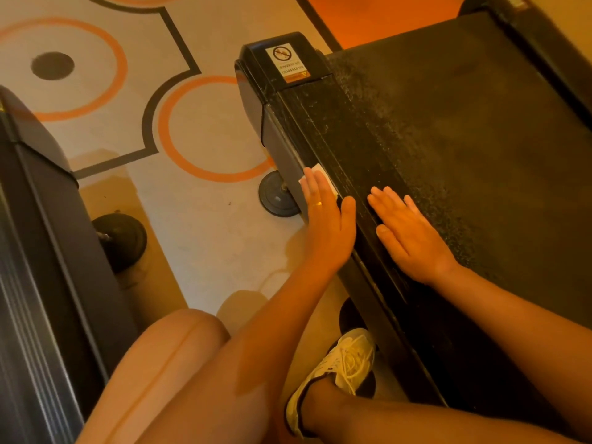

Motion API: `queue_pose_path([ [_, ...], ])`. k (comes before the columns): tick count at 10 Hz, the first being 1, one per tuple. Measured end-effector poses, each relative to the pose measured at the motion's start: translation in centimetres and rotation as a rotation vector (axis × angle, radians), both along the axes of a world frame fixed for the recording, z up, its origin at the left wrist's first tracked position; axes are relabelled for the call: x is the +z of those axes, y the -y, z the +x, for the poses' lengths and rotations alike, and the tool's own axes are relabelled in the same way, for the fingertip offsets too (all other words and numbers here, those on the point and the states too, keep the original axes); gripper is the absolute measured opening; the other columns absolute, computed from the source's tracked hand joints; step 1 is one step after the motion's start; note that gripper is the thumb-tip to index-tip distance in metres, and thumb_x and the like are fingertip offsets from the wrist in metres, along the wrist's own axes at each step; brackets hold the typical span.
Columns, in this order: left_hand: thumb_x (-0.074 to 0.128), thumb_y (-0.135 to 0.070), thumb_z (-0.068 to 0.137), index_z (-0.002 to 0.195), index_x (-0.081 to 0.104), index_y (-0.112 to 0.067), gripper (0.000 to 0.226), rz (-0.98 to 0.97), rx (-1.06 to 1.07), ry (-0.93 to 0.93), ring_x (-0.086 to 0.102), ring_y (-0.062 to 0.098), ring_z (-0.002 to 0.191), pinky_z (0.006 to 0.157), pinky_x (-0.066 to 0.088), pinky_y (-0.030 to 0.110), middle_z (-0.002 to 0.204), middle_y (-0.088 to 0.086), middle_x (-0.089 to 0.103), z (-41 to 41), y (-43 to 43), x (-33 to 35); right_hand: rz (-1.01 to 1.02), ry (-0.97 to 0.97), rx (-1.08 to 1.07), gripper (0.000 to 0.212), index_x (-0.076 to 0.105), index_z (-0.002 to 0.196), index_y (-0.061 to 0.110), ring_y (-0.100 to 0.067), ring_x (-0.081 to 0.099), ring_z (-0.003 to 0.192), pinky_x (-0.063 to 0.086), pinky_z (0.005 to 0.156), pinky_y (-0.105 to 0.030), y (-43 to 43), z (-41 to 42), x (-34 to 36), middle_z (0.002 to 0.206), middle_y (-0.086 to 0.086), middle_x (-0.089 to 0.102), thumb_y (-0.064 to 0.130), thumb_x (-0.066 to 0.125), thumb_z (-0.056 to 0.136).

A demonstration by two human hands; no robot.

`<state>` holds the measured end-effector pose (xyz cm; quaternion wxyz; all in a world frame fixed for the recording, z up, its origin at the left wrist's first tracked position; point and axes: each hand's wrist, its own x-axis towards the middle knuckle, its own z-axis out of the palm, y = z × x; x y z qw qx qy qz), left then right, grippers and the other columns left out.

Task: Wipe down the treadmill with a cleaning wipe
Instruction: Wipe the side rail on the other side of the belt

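Note:
The black treadmill fills the right half of the view, its belt dusty and its left side rail running toward me. My left hand lies flat with straight fingers on the rail's outer edge, pressing a white cleaning wipe against it; only the wipe's far corner shows past my fingertips. My right hand rests flat and open on the belt's left margin, holding nothing. A white warning sticker sits on the rail's rear end cap.
A second dark treadmill stands at the left edge. Between the two lies patterned floor with orange rings. Round black levelling feet stand under both machines. My knees and a pale sneaker are at the bottom.

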<state>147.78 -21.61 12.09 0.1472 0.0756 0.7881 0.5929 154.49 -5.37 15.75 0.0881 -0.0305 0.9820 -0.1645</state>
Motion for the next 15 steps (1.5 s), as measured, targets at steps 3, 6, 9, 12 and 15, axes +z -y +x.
queue_pose_path([
  [3,0.034,-0.029,0.108,0.158,-0.015,-0.022,0.070,0.052,0.000,0.017,-0.027,0.004,0.148,0.117,-0.011,0.024,0.163,-0.008,-0.028,-0.1,-0.1,-0.3,-0.116,-0.044,-0.062,0.052,0.027,0.158,0.020,-0.006,0.005,0.154,-0.002,0.125,-0.029,0.9,-7.3,1.2,0.164,0.010,0.016,0.029,0.034,0.108],
  [6,0.025,-0.042,0.102,0.157,-0.013,-0.022,0.070,0.096,0.089,0.010,-0.025,0.003,0.148,0.106,-0.016,0.005,0.164,-0.007,-0.025,-4.0,-0.2,-0.2,0.012,-0.030,0.044,0.056,0.018,0.161,0.022,-0.015,0.000,0.156,-0.001,0.125,-0.041,2.9,-16.6,0.0,0.169,0.003,0.009,0.031,0.029,0.107],
  [9,0.028,-0.026,0.109,0.159,-0.008,-0.013,0.062,0.048,0.179,-0.038,-0.018,0.011,0.151,0.105,-0.015,0.005,0.167,0.001,-0.015,-10.0,-0.1,-0.5,0.025,-0.033,0.038,0.052,0.020,0.160,0.027,-0.012,-0.001,0.155,-0.003,0.125,-0.038,3.1,-16.6,0.2,0.169,0.005,0.009,0.031,0.028,0.109],
  [12,0.030,-0.029,0.109,0.159,-0.008,-0.014,0.064,0.091,0.187,-0.044,-0.020,0.006,0.149,0.108,-0.016,0.005,0.167,0.000,-0.017,-7.5,-0.5,0.0,0.032,-0.027,0.024,0.051,0.019,0.160,0.030,-0.009,-0.002,0.155,-0.003,0.126,-0.037,3.1,-16.6,0.2,0.168,0.007,0.009,0.031,0.029,0.110],
  [15,0.027,-0.034,0.109,0.158,-0.014,-0.012,0.067,-0.009,0.119,-0.077,-0.021,0.018,0.151,0.116,-0.008,0.030,0.166,0.003,-0.023,-16.8,1.8,-0.4,0.057,-0.032,0.028,0.055,0.019,0.160,0.032,-0.010,0.000,0.155,-0.001,0.126,-0.040,2.9,-16.8,0.0,0.168,0.007,0.010,0.039,0.022,0.106],
])
